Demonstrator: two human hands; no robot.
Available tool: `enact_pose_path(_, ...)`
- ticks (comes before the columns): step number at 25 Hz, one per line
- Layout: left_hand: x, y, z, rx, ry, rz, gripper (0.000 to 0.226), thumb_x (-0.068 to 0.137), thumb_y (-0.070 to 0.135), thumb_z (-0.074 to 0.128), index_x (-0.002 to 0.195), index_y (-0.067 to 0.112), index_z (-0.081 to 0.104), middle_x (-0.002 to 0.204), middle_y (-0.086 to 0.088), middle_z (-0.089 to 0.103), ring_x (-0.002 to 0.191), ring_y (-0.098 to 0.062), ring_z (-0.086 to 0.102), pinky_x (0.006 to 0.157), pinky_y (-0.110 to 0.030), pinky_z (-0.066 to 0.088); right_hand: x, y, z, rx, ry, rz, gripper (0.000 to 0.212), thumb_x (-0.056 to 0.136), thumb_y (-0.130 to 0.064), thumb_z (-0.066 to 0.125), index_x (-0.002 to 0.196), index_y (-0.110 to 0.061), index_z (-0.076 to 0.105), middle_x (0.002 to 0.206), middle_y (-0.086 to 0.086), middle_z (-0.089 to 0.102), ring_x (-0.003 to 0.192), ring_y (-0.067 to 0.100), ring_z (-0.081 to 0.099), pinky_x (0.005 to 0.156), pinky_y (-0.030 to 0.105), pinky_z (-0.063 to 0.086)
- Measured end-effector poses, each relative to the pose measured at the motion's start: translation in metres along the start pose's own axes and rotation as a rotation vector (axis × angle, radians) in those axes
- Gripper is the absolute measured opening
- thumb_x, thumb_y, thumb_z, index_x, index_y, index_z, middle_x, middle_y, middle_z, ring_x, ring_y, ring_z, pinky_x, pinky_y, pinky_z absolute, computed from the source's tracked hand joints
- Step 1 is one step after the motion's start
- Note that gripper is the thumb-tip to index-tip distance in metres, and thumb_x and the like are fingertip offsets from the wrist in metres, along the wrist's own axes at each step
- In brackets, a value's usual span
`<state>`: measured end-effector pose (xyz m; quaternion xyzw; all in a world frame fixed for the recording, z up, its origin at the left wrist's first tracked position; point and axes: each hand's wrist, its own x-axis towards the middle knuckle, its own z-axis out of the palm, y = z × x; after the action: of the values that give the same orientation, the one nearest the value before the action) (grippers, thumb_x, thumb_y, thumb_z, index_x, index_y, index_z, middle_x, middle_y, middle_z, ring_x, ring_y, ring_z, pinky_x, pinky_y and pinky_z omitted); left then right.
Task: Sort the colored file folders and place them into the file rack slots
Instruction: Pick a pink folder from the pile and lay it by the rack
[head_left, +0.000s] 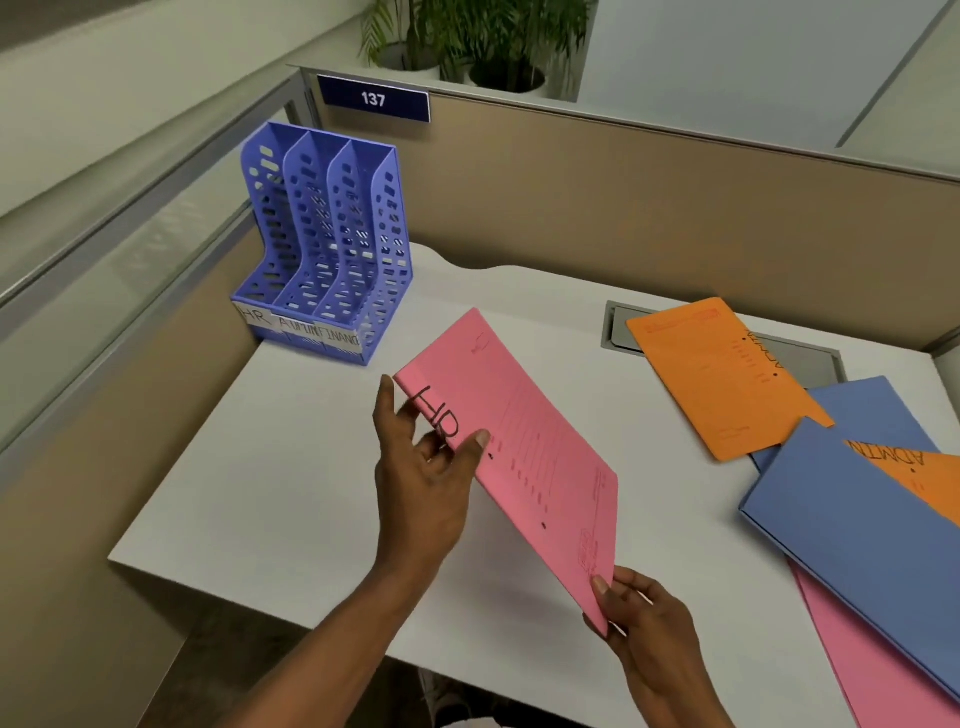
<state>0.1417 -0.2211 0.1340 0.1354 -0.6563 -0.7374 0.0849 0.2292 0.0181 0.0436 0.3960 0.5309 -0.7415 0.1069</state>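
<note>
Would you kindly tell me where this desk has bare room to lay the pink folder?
The widest bare patch of desk lies between the file rack and the near edge, left of the left hand on the pink folder. Another runs along the partition between rack and orange folder. The right side is crowded with overlapping folders.

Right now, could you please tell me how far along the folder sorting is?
Nothing looks filed: the file rack shows no folders in its slots. In hand: the left hand and right hand hold the pink HR folder. Left on the desk: an orange folder, a second orange folder, blue folders, another pink folder.
</note>
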Motion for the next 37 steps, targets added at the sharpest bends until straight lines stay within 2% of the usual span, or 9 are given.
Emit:
enact_pose_path(4,-0.023,-0.014,0.015,0.142,0.109,-0.033,0.061,0.095,0.008,0.073,0.14,0.038,0.046,0.119,0.019,0.072,0.107,-0.001,0.072,0.088,-0.028,0.063,0.008,-0.001,0.002,-0.041,-0.055,-0.035,0.041,0.084,0.006,0.082,0.118,-0.003,0.063,0.099,0.016,0.083,0.079,0.023,0.079,0.066,0.036,0.062)
enact_pose_path(8,-0.025,-0.017,0.009,0.108,0.203,-0.085,0.051,0.097,0.005,0.069,0.137,0.032,0.053,0.115,0.011,0.076,0.103,-0.005,0.074,0.087,-0.031,0.062,0.02,-0.015,-0.004,-0.105,-0.161,-0.049,0.062,0.074,0.003,0.089,0.128,-0.008,0.06,0.104,0.022,0.081,0.1,0.04,0.079,0.084,0.042,0.063)
enact_pose_path(11,-0.017,-0.015,-0.003,0.121,0.194,-0.111,0.04,0.098,0.005,0.067,0.128,0.03,0.059,0.11,0.01,0.077,0.102,-0.009,0.075,0.08,-0.027,0.063,0.037,-0.041,-0.016,-0.059,-0.195,-0.069,0.07,0.072,-0.007,0.09,0.134,-0.015,0.059,0.11,0.022,0.081,0.103,0.039,0.079,0.092,0.046,0.061)
enact_pose_path(16,-0.024,-0.025,-0.016,0.144,0.203,-0.121,0.023,0.102,0.013,0.065,0.118,0.03,0.068,0.11,0.01,0.078,0.102,-0.013,0.076,0.086,-0.039,0.063,0.065,-0.074,-0.029,-0.201,-0.209,-0.135,0.059,0.084,-0.007,0.085,0.135,-0.024,0.063,0.11,0.014,0.082,0.096,0.028,0.08,0.081,0.041,0.061)
enact_pose_path(20,-0.027,-0.033,-0.024,0.127,0.27,-0.112,0.023,0.101,0.018,0.067,0.117,0.033,0.072,0.11,0.01,0.08,0.099,-0.013,0.077,0.085,-0.037,0.064,0.07,-0.079,-0.021,-0.399,-0.346,-0.196,0.037,0.091,-0.004,0.077,0.123,-0.022,0.074,0.105,0.013,0.082,0.099,0.03,0.08,0.077,0.035,0.065)
enact_pose_path(23,-0.03,-0.042,-0.029,0.145,0.254,-0.132,0.022,0.1,0.019,0.069,0.117,0.032,0.072,0.111,0.012,0.079,0.1,-0.013,0.077,0.087,-0.039,0.064,0.064,-0.067,-0.002,-0.521,-0.412,-0.236,0.03,0.092,-0.005,0.078,0.117,-0.022,0.076,0.106,0.004,0.084,0.096,0.026,0.081,0.08,0.041,0.064)
enact_pose_path(30,0.002,-0.049,-0.077,0.451,0.126,-0.193,0.038,0.094,0.036,0.074,0.131,0.034,0.064,0.114,0.019,0.075,0.096,-0.004,0.076,0.083,-0.033,0.065,0.065,-0.022,0.059,-0.381,-0.256,-0.144,0.03,0.092,0.004,0.075,0.112,-0.018,0.073,0.099,0.001,0.084,0.088,0.023,0.081,0.076,0.038,0.061)
enact_pose_path(33,0.022,-0.057,-0.114,0.618,0.041,-0.221,0.055,0.092,0.038,0.076,0.142,0.031,0.053,0.123,0.015,0.07,0.102,-0.01,0.071,0.086,-0.038,0.063,0.063,0.0,0.102,-0.302,-0.213,-0.123,0.03,0.093,0.004,0.074,0.115,-0.017,0.071,0.102,0.003,0.084,0.092,0.026,0.08,0.077,0.039,0.062)
enact_pose_path(37,0.06,-0.068,-0.184,0.713,0.017,-0.29,0.056,0.09,0.035,0.079,0.139,0.028,0.053,0.123,0.01,0.068,0.102,-0.019,0.071,0.085,-0.04,0.062,0.058,0.033,0.174,-0.32,-0.187,-0.112,0.033,0.094,0.007,0.071,0.116,-0.018,0.07,0.099,0.002,0.084,0.091,0.026,0.081,0.074,0.035,0.062)
